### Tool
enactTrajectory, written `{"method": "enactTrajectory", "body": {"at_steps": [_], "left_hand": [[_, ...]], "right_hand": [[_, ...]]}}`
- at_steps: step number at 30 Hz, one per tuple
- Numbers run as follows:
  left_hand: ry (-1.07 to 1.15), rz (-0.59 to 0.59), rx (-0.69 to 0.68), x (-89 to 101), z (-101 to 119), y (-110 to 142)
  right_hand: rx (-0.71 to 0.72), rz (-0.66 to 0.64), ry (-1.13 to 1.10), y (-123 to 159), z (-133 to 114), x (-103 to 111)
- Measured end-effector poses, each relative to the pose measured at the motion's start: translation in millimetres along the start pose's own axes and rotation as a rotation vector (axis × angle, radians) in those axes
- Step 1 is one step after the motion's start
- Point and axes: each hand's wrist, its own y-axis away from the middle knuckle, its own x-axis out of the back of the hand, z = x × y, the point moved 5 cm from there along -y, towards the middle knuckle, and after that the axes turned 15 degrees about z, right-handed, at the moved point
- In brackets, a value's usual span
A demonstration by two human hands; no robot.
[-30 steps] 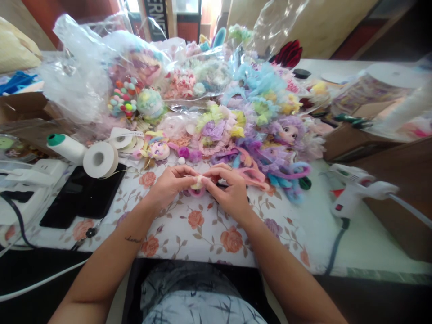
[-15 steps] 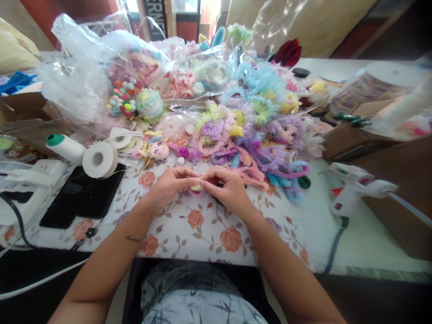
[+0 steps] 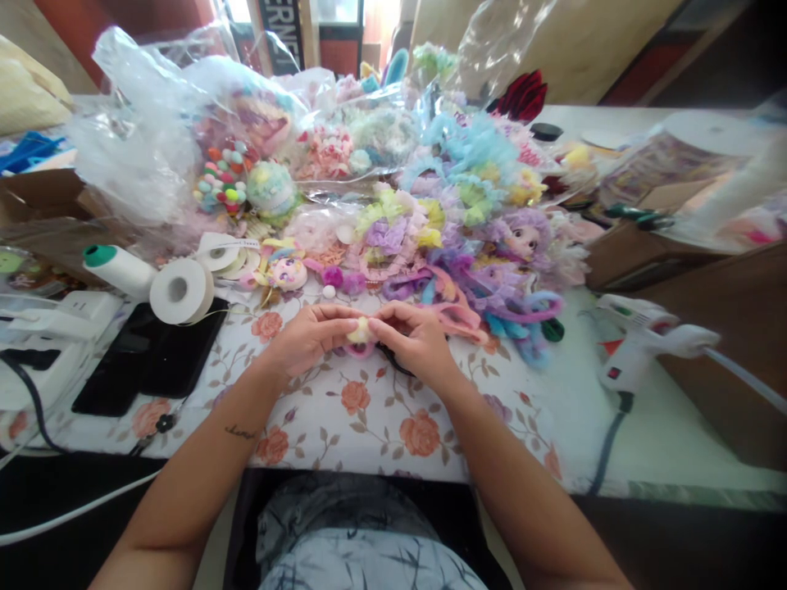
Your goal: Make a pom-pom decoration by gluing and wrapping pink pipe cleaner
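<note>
Left hand (image 3: 307, 338) and right hand (image 3: 413, 342) pinch my small yellow piece (image 3: 360, 331) between them | floral cloth (image 3: 369, 426) open toward table's (image 3: 652, 442) near edge

Tape roll (image 3: 161, 292) left, behind phones (image 3: 178, 356); glue gun (image 3: 630, 360) right, beside box (image 3: 731, 360).

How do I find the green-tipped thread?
Find the flowery cloth. On its left are flat black things, with a white roll at their far end. The thread lies left of that roll; its green tip sets it apart.
</note>
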Motion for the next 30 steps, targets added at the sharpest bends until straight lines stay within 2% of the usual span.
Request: {"method": "enactTrajectory", "body": {"at_steps": [16, 25, 30], "left_hand": [[-0.076, 0.058, -0.025, 4.8, -5, -1], [0.012, -0.002, -0.054, -0.9, -3, -2], [-0.054, -0.035, -0.058, -4.0, 0, 1]], "right_hand": [[-0.079, -0.033, -0.062, -1, 8, -2], [-0.086, 0.020, -0.045, -1, 9, 1], [-0.107, 0.032, -0.063, -1, 11, 0]]}}
